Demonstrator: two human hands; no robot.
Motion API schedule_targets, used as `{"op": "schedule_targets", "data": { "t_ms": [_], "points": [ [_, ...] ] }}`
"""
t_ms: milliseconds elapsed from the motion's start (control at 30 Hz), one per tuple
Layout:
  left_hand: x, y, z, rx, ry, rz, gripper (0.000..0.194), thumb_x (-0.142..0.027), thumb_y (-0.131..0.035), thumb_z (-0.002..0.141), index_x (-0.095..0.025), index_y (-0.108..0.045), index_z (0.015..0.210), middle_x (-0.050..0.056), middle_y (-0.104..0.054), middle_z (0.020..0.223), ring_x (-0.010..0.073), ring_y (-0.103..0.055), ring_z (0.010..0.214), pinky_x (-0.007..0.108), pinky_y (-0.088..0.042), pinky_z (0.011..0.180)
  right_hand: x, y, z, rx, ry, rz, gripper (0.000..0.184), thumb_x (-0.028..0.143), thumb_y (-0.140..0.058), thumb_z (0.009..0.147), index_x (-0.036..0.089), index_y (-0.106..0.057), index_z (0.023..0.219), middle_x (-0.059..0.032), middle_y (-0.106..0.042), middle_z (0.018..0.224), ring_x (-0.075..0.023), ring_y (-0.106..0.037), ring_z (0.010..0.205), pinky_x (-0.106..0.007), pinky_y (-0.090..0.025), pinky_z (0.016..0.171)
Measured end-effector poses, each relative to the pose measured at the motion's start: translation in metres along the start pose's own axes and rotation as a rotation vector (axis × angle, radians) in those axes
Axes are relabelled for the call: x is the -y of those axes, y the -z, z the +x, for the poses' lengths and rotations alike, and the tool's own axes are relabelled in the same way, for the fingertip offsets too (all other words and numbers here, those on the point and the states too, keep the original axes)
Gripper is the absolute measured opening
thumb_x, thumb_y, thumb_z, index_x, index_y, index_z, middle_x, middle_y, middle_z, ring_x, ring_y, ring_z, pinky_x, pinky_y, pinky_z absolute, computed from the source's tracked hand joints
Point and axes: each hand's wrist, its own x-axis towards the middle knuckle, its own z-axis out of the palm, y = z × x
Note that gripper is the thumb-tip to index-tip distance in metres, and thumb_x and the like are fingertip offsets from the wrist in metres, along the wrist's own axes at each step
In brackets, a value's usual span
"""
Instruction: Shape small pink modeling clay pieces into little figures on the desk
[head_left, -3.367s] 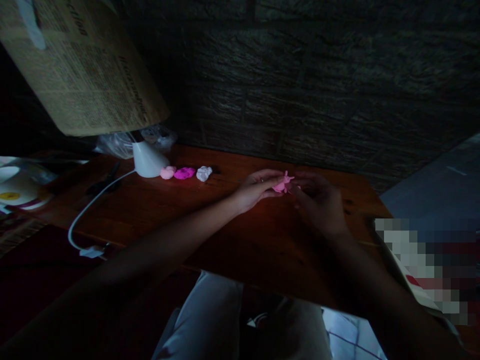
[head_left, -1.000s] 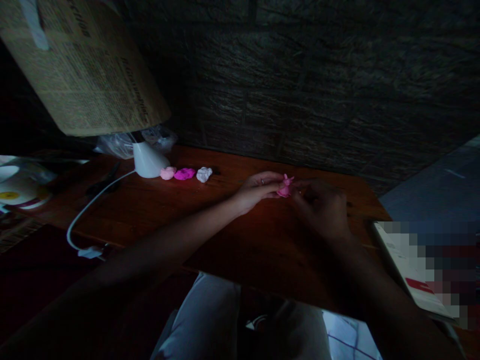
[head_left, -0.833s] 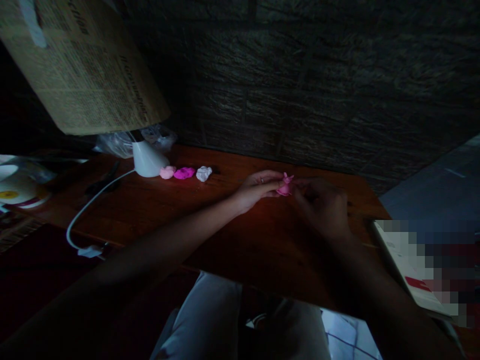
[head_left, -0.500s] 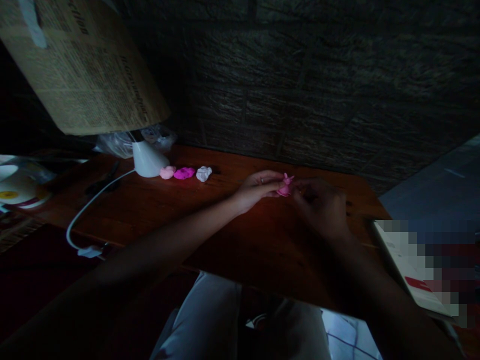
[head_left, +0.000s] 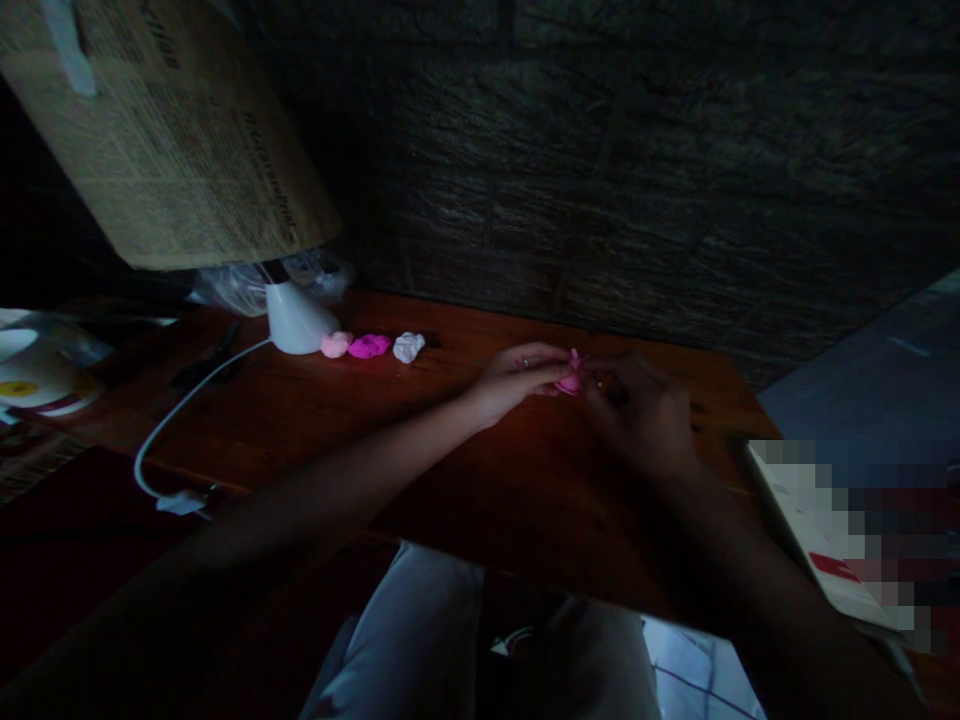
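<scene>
A small pink clay figure point(head_left: 571, 377) sits between my two hands above the brown wooden table point(head_left: 390, 450). My left hand point(head_left: 514, 382) pinches it from the left with curled fingers. My right hand point(head_left: 637, 410), dark in shadow, closes its fingertips on the figure from the right and covers part of it. Three clay lumps lie in a row further left: a pale pink lump point(head_left: 335, 344), a magenta lump point(head_left: 369, 346) and a white lump point(head_left: 408, 346).
A white lamp base point(head_left: 296, 318) with a white cord point(head_left: 180, 410) stands at the back left under a newspaper-print shade point(head_left: 172, 130). A dark textured wall point(head_left: 637, 170) backs the table. A plate point(head_left: 34, 375) lies far left, a booklet point(head_left: 825, 540) at right.
The pink figure has turned between my fingers since the earliest frame. My right fingertips have closed in over it, so less of it shows now.
</scene>
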Motion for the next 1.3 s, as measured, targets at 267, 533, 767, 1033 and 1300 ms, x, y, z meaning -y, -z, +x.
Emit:
{"op": "schedule_targets", "data": {
  "t_ms": [267,533,767,1033,1300],
  "points": [
    [0.0003,0.0003,-0.0001,0.006,0.003,-0.026,0.04,-0.028,-0.092,0.064,-0.015,-0.077,0.099,0.005,-0.078,0.095,0.0126,-0.071,0.082,0.03,-0.055,0.083,-0.0034,-0.008,-0.0027,-0.039,0.048,-0.075,0.009,0.023,-0.061,0.099,0.02,-0.068,0.094,-0.0056,-0.074,0.084,-0.0176,-0.068,0.067,-0.028,-0.053,0.061],
    [-0.0003,0.0007,0.0005,0.013,0.021,-0.048,0.035,-0.024,-0.089,0.069,-0.014,-0.076,0.1,0.005,-0.077,0.093,0.0133,-0.071,0.081,0.031,-0.056,0.083,-0.0034,-0.0079,-0.0029,-0.018,0.054,-0.052,0.008,0.022,-0.059,0.1,0.021,-0.066,0.097,-0.0057,-0.073,0.086,-0.0177,-0.068,0.069,-0.029,-0.053,0.062],
    [-0.0027,-0.0003,-0.0007,-0.015,0.027,-0.07,0.029,-0.022,-0.086,0.074,-0.014,-0.075,0.1,0.006,-0.077,0.093,0.0136,-0.073,0.081,0.031,-0.056,0.083,-0.0002,-0.0058,-0.0013,-0.031,0.057,-0.04,0.01,0.02,-0.06,0.1,0.021,-0.07,0.104,-0.0068,-0.076,0.093,-0.0179,-0.069,0.07,-0.03,-0.054,0.063],
    [-0.0045,-0.0019,-0.0019,-0.002,0.017,-0.1,0.039,-0.028,-0.093,0.065,-0.014,-0.075,0.097,0.005,-0.077,0.093,0.0134,-0.073,0.08,0.027,-0.056,0.08,-0.001,-0.0027,-0.0006,-0.062,0.034,-0.048,0.009,0.018,-0.063,0.098,0.019,-0.072,0.099,-0.0071,-0.076,0.089,-0.0185,-0.07,0.072,-0.03,-0.053,0.064],
    [-0.0022,-0.0009,-0.001,-0.027,0.015,-0.078,0.043,-0.032,-0.095,0.062,-0.013,-0.077,0.096,0.006,-0.077,0.095,0.014,-0.072,0.082,0.03,-0.057,0.083,0.0002,-0.003,-0.0016,-0.03,0.017,-0.055,0.012,0.02,-0.061,0.098,0.02,-0.073,0.099,-0.0064,-0.076,0.088,-0.0176,-0.069,0.068,-0.03,-0.053,0.063]
  ]
}}
